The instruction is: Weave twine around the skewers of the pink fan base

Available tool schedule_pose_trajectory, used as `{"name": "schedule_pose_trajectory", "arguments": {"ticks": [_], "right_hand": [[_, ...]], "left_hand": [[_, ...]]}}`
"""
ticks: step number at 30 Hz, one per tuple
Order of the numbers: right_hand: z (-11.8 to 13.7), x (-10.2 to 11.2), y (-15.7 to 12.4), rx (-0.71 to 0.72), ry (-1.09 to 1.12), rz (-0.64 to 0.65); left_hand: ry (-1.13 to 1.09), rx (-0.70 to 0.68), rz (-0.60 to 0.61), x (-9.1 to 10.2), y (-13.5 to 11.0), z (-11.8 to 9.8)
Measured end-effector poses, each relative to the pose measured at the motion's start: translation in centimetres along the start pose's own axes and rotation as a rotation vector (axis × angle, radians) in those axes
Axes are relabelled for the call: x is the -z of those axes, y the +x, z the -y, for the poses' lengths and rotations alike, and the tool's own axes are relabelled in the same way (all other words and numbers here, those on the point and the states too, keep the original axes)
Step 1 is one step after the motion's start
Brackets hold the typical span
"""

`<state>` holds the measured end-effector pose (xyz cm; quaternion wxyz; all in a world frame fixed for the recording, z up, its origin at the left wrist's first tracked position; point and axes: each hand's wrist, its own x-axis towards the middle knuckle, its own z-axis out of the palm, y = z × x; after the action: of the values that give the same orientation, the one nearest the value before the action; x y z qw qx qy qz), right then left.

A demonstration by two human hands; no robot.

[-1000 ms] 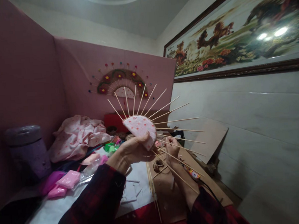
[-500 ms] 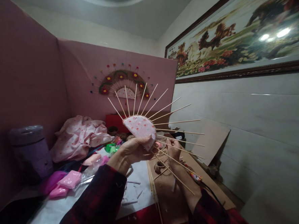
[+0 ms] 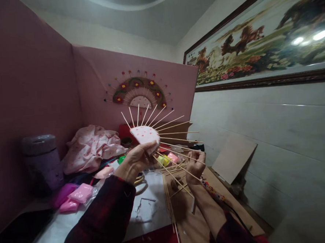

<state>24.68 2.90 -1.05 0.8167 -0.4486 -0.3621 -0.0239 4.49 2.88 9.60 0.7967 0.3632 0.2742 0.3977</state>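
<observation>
Half-disc of dotted fabric point(image 3: 144, 134), thin sticks point(image 3: 179, 133) fanning from its curved edge, sits in the grasp of the left hand point(image 3: 137, 158), thumb on its face, while the right hand point(image 3: 195, 167), apart on the right, curls its fingers among the sticks' outer lengths, whether pinching one I cannot tell.

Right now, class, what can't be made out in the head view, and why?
Left hand, head view: fingers hidden behind the half-round piece.
Right hand, head view: fingertips too small to tell whether they grip the sticks.
Framed picture, head view: right end cut off by the image edge.
</observation>
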Motion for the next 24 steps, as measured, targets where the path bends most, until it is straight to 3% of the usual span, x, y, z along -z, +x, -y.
{"name": "schedule_pose_trajectory", "arguments": {"ticks": [9,14,19,22,24], "right_hand": [[1.9,0.6,-1.3,0.181,-0.176,0.056],[1.3,0.3,-1.0,0.209,-0.208,0.047],[1.9,0.5,-1.0,0.053,-0.166,0.049],[4.5,3.0,-2.0,0.017,-0.162,0.205],[6.3,5.0,-2.8,0.023,-0.162,0.237]], "left_hand": [[-0.050,-0.172,-0.159,0.8,0.8,-0.7],[0.107,-0.197,-0.210,1.2,0.7,-0.9],[0.072,-0.034,-0.123,0.8,0.0,-1.0],[-0.015,0.041,-0.036,0.0,-0.5,-0.7],[-0.034,0.087,0.046,-0.6,-0.8,-0.4]]}}
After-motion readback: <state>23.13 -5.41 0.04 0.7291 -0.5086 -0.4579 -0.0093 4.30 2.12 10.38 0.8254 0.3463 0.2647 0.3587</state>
